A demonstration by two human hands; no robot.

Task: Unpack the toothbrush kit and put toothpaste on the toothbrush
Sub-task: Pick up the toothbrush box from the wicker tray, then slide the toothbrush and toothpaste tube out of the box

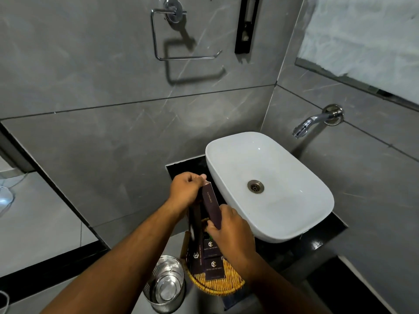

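Observation:
A long dark purple dental kit box (211,203) is held upright above the black counter, left of the sink. My left hand (186,189) grips its top end, fingers at the flap. My right hand (229,230) holds its lower end. The box looks closed; no toothbrush or toothpaste shows. Below my hands a woven yellow basket (217,285) holds several more dark boxes (213,267) with a hotel logo.
A white vessel sink (272,184) with a metal drain sits on the black counter (322,241) to the right, under a chrome wall tap (317,121). A shiny metal bin (166,284) stands on the floor left of the basket. A chrome towel ring (181,41) hangs on the grey tiled wall.

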